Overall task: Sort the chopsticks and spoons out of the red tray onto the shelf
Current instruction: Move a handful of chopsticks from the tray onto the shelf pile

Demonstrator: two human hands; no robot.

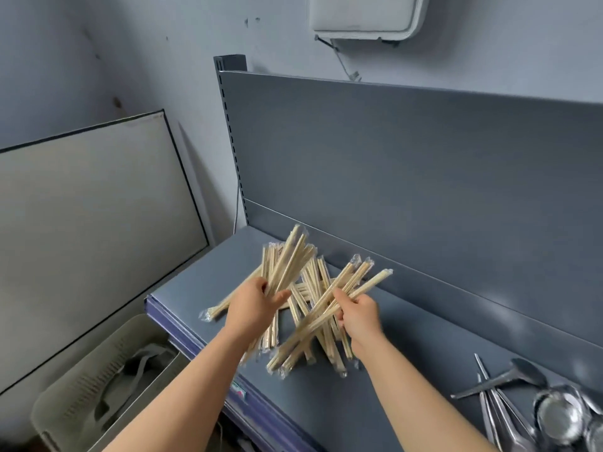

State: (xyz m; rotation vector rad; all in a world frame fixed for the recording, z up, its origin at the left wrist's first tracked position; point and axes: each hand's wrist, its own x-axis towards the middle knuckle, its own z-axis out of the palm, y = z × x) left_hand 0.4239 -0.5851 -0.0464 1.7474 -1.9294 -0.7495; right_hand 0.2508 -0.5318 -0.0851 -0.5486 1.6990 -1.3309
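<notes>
Seen from the head camera, the left hand (253, 305) has its grip curled round a fan of wrapped chopsticks (288, 264). The right hand (359, 316) grips a second bundle (355, 282). Both are above a loose pile (298, 305) lying on the grey shelf (408, 370). Metal spoons (509, 383) lie well apart at the shelf's right end, and a beige basket (98, 386) sits below left.

Shop back room, grey slotted retail shelf (408, 370) with price rail, bare scuffed wall (98, 44)
</notes>
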